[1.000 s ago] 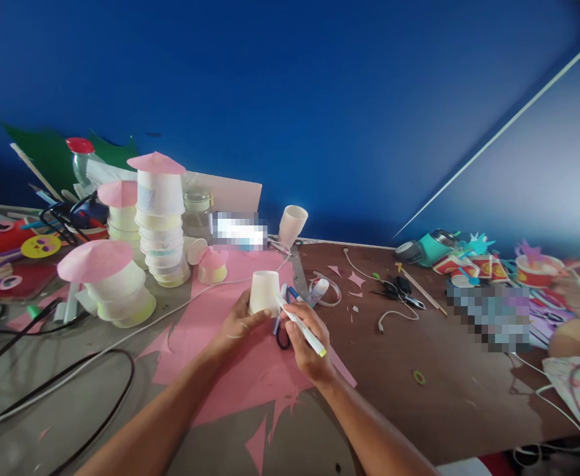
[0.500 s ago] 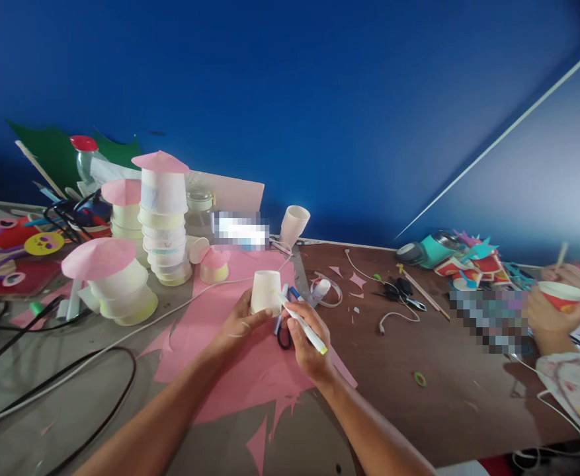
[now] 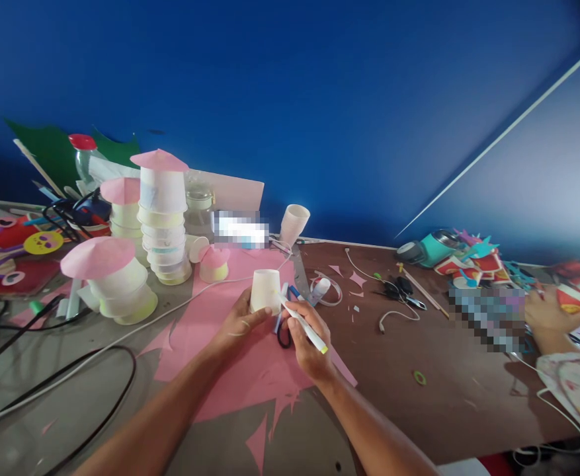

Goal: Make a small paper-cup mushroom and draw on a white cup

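My left hand (image 3: 247,318) grips a white paper cup (image 3: 265,289), upside down above pink paper (image 3: 210,363). In my right hand (image 3: 309,337) is a white marker (image 3: 310,332) with a yellow end, its tip close to the cup's right side; whether it touches I cannot tell. Scissors (image 3: 284,334), partly hidden, lie between the cup and my right hand. Behind on the left rises a tall stack of cups (image 3: 165,228) under a pink paper cone (image 3: 159,160). Beside it is a shorter stack (image 3: 121,285) with a pink cone top (image 3: 98,256).
A glue bottle (image 3: 320,289) stands beyond my right hand. Cables (image 3: 131,363) cross the left table. Keys (image 3: 403,291), a pencil (image 3: 424,289) and a green ring (image 3: 419,377) lie right. Another person's hand (image 3: 550,320) holds a red cup (image 3: 575,299) at far right.
The other person's hand has tilted the red cup and moved it slightly. My own hands, the white cup and the marker look almost unchanged.
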Demonstrator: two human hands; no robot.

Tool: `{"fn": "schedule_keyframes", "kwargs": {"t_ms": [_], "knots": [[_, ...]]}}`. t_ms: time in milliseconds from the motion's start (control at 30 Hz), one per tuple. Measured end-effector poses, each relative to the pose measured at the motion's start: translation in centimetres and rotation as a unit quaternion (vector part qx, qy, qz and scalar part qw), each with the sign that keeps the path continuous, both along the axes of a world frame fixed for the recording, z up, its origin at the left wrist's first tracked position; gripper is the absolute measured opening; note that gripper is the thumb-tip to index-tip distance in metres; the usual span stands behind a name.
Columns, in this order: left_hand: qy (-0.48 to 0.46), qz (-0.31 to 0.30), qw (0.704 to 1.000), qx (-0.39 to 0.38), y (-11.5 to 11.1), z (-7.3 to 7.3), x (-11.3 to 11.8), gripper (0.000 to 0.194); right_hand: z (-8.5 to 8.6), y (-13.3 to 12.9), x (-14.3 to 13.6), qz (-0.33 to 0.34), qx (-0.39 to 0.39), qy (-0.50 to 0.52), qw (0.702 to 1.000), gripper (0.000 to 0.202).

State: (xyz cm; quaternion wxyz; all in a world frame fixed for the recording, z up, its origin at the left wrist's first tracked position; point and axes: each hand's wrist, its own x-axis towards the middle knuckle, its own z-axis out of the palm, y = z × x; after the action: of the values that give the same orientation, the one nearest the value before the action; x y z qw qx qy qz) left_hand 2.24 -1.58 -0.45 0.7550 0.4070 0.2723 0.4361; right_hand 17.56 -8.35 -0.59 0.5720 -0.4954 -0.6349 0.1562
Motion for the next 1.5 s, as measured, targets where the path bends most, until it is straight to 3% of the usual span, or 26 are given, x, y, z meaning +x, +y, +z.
{"fn": "schedule_keyframes", "kwargs": {"t_ms": [233,500,1000,1500], "knots": [[0.012,-0.003,1.000,0.010,0.0,0.1,-0.1,0.043,0.4,-0.2,-0.1,0.026,0.015,0.012,0.999,0.021],[0.010,-0.009,1.000,0.003,0.2,-0.4,-0.1,0.050,-0.1,-0.3,-0.2,0.028,0.021,0.036,0.999,0.022],[0.016,-0.009,1.000,0.014,0.0,0.4,0.0,0.049,0.9,0.3,-0.6,0.007,0.055,-0.016,0.998,0.023],[0.024,-0.002,1.000,0.016,0.1,0.1,0.0,0.049,1.5,0.0,-0.5,0.028,0.058,-0.037,0.997,0.025]]}}
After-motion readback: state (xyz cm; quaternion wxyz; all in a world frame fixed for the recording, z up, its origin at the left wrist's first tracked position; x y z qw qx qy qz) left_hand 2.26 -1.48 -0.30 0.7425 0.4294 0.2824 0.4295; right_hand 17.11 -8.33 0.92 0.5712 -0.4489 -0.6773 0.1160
